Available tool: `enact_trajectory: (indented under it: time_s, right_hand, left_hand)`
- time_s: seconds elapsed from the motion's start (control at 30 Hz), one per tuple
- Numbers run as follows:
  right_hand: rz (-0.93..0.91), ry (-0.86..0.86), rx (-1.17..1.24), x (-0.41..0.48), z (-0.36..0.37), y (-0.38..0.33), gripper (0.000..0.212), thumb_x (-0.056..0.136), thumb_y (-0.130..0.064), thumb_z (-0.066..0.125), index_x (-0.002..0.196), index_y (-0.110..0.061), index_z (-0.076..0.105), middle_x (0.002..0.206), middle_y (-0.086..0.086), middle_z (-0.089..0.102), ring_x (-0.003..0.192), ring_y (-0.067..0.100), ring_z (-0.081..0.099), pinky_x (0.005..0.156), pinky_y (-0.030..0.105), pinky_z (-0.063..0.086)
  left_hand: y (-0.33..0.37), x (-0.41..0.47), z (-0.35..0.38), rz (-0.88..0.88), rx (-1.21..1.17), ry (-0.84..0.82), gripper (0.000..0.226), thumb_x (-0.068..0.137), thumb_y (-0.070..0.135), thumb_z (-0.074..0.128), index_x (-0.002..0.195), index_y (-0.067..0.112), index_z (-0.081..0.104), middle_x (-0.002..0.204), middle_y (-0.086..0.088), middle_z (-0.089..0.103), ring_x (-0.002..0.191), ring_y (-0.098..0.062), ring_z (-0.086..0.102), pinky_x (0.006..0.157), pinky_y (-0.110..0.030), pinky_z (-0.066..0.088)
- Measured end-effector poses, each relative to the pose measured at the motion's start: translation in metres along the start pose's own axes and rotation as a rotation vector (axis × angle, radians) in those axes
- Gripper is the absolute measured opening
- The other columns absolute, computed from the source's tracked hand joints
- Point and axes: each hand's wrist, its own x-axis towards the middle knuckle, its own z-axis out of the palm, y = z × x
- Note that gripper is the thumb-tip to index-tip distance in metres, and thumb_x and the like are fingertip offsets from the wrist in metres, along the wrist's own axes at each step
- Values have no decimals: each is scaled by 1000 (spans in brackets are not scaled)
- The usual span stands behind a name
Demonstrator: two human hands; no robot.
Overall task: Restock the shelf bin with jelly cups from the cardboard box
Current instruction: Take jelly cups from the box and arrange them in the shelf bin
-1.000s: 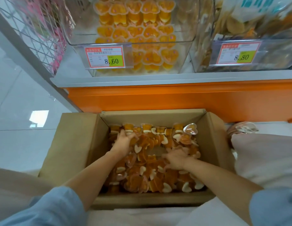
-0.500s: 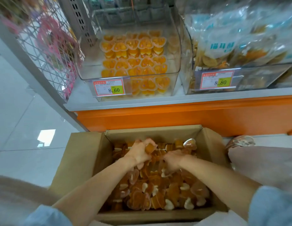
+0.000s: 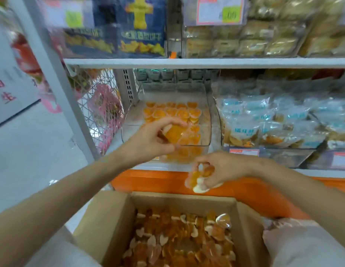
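The left hand is raised in front of the clear plastic shelf bin, and its fingers are curled around one orange heart-shaped jelly cup. This cup is pinched between the thumb and the other fingers, just at the front wall of the bin. Behind the left hand, inside the bin, several rows of the same orange jelly cups lie on the bottom, with the sealed tops facing up.

The right hand is lower and to the right of the left hand, over the orange front edge of the shelf. Its fingers are closed around a small bunch of jelly cups; how many, I cannot tell, because the picture is blurred there. Some white heart-shaped lids show under the fingers.

Below both hands stands the open brown cardboard box. It is filled with many loose orange jelly cups with white lids, lying in a heap in all directions.

To the right of the right hand, beside the bin, there are transparent bags of snacks with blue print. To the left of the left hand a white wire mesh panel closes the side of the shelf.
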Motion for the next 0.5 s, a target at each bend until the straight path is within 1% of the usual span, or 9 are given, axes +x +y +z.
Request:
enact_trajectory:
  time_s: [0.03, 0.1, 0.13, 0.2, 0.27, 0.37, 0.4, 0.43, 0.5]
  right_hand:
    - [-1, 40, 57, -5, -9, -1, 39, 79, -30, 74, 113, -28, 54, 100, -21, 54, 92, -3, 54, 68, 13, 43]
    - [-15, 127, 120, -10, -16, -7, 38, 79, -29, 74, 112, -29, 56, 96, -23, 58, 89, -8, 56, 70, 13, 46]
    - [-14, 196, 149, -9, -18, -6, 36, 79, -30, 74, 110, -30, 57, 95, -24, 60, 89, -7, 57, 72, 13, 48]
    - [-29, 299, 188, -7, -16, -9, 33, 77, -32, 75, 105, -34, 58, 89, -25, 63, 87, -7, 60, 73, 15, 50]
    - [-33, 399, 216, 0, -9, -4, 34, 74, -36, 76, 102, -37, 58, 95, -21, 64, 94, -3, 61, 79, 23, 53]
    - [-65, 534, 226, 8, -7, -3, 38, 73, -42, 76, 104, -41, 55, 103, -20, 62, 101, -1, 58, 86, 27, 52]
    - [-81, 579, 244, 11, -8, -5, 38, 72, -44, 76, 103, -44, 54, 105, -20, 62, 102, -1, 58, 87, 29, 52]
    - [-94, 623, 249, 15, -9, -7, 37, 72, -45, 75, 102, -45, 53, 107, -19, 61, 103, 0, 57, 88, 31, 52]
    - [-103, 700, 227, 26, -12, -12, 36, 73, -46, 73, 101, -45, 51, 108, -18, 59, 103, 2, 56, 87, 31, 51]
  left_hand:
    - [2, 13, -9, 1, 11, 37, 42, 78, -1, 69, 110, 25, 60, 92, 16, 59, 71, -30, 56, 72, -39, 53]
    - [-4, 40, -21, -33, 52, 105, 40, 79, 0, 69, 110, 22, 59, 92, 5, 57, 70, -22, 56, 71, -35, 54]
    - [-12, 52, -23, -76, 58, 121, 39, 79, -1, 68, 110, 21, 58, 95, 0, 56, 71, -18, 56, 70, -32, 54]
    - [-35, 71, -22, -179, 42, 111, 38, 81, -4, 65, 110, 19, 57, 101, -6, 54, 70, -17, 54, 65, -25, 52]
    - [-59, 83, -18, -244, 73, 84, 39, 81, -5, 65, 114, 14, 58, 110, -7, 53, 70, -14, 54, 59, -17, 50]
    - [-83, 94, -16, -284, 186, 66, 39, 80, -2, 67, 116, 13, 59, 114, -6, 54, 60, 0, 54, 58, -16, 47]
    - [-86, 96, -17, -276, 240, 62, 41, 80, 0, 67, 117, 14, 59, 117, -7, 55, 61, 0, 55, 60, -17, 47]
    - [-88, 98, -18, -263, 315, 43, 43, 80, 3, 68, 121, 14, 57, 122, -7, 55, 70, -5, 58, 66, -19, 46]
    - [-90, 100, -22, -246, 518, -32, 55, 81, 13, 70, 131, 18, 48, 128, -7, 54, 97, -20, 59, 79, -23, 42]
